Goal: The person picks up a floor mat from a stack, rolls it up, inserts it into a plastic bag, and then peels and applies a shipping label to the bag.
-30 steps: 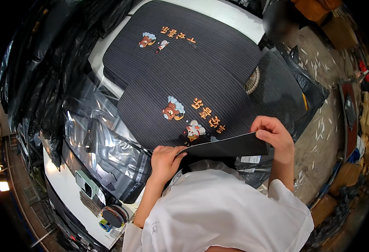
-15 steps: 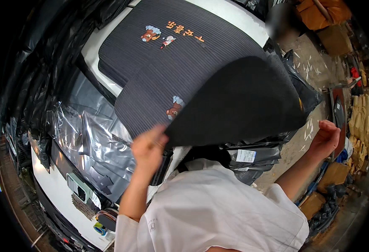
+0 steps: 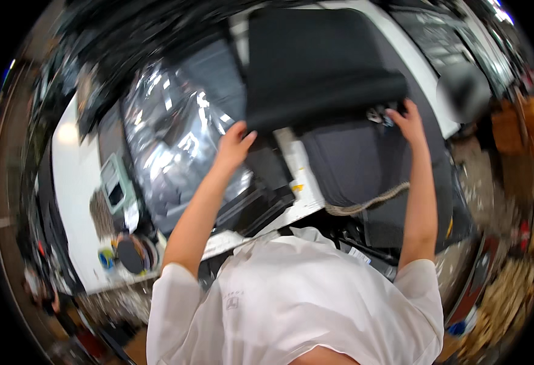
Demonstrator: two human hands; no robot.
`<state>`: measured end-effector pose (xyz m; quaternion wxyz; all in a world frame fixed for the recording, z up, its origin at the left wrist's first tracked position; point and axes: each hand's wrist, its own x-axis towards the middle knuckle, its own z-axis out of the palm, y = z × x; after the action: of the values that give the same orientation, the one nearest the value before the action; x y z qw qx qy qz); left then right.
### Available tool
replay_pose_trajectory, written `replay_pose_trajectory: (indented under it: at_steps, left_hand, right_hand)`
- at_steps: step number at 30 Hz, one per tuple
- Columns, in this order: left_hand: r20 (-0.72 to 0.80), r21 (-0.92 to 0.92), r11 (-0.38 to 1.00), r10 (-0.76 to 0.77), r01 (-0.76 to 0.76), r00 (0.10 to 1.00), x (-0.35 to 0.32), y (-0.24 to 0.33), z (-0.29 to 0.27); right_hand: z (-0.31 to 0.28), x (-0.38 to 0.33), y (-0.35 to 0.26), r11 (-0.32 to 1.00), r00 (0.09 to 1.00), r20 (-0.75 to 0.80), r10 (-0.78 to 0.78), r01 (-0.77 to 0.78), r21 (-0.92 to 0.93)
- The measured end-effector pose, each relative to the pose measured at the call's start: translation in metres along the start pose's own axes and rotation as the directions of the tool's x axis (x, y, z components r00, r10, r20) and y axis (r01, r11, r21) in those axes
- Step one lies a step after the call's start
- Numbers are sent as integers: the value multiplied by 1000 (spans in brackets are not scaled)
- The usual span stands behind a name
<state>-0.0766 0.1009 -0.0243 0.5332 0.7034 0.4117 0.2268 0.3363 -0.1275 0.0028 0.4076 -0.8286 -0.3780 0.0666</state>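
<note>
"What's at the far left?"

"The white table [image 3: 72,176], with a green holder [image 3: 115,167] on it and some rolls [image 3: 131,254] nearer the person. Then shiny clear bags [image 3: 175,140]."

"And the hands?"

"There are 2, well apart. The left hand [image 3: 235,146] is at the mat's near left corner, thumb and fingers close to it. It's blurred, so I can't tell whether it grips."

"Where's the mat?"

"The black mat [image 3: 321,64] lies between the 2 hands, at the far side of the table, its near edge curved over. Grey mats [image 3: 364,164] lie below and nearer the person."

"Further right?"

"The right hand [image 3: 409,123], at the mat's near right corner, thumb and fingers a little apart. I can't tell if it grips, either."
</note>
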Motion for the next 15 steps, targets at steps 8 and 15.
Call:
replay_pose_trajectory:
  at_steps: [8,15]
  left_hand:
    - [107,-296,943,-125,152,986,-44,103,1]
    - [-78,-28,1000,-10,8,997,-134,23,-37]
  right_hand:
    - [-87,12,-73,884,935,275,224,-314,346]
    - [-79,-51,58,803,985,158,-68,148,-578]
